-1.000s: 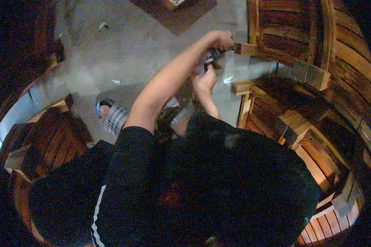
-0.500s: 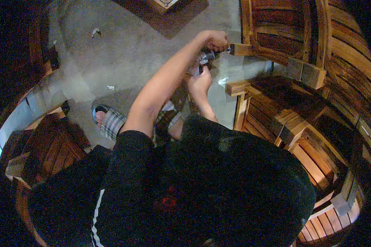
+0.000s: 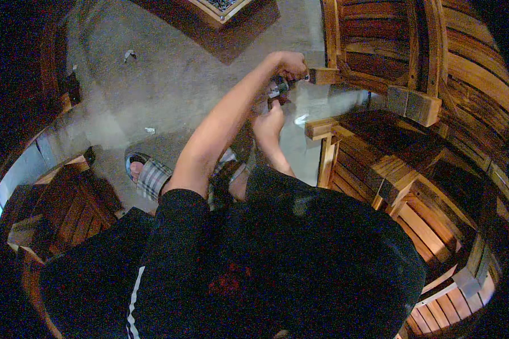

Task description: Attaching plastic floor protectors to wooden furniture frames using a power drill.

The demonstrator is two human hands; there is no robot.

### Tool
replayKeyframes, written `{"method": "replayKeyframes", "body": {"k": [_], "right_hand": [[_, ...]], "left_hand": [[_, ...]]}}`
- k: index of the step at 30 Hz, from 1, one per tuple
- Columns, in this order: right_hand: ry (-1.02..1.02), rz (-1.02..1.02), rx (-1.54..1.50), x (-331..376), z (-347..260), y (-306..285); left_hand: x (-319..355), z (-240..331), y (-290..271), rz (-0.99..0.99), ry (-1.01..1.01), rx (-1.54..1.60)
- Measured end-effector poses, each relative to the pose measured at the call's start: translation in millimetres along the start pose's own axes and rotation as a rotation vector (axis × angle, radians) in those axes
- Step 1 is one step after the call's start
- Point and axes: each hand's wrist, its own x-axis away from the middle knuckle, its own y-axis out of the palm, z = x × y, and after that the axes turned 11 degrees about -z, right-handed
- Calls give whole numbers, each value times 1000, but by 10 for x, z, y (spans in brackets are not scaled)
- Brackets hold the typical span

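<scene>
Left hand [image 3: 291, 63]: gripping tool [image 3: 278, 87], driving into rail end [image 3: 324, 75], upper centre.
Right hand [image 3: 269, 120]: closed under the tool, steadying it.

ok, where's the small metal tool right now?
Head view, upper middle: the small metal tool sits between the left hand above and the right hand below, just left of the wooden rail end of the slatted wooden chair.
</scene>
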Motion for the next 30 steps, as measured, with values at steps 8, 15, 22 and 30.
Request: {"method": "replayKeyframes", "body": {"k": [8, 15, 22, 30], "right_hand": [[-23, 22, -132, -6, 7, 17], [-10, 21, 102, 6, 115, 116], [103, -69, -176, -114, 118, 177], [188, -71, -156, -157, -113, 114]], "left_hand": [[-52, -46, 28, 14, 71, 66], [85, -202, -77, 373, 174, -185], [1266, -584, 229, 1181, 303, -138], [1179, -405, 430, 1622, 330, 275]]}}
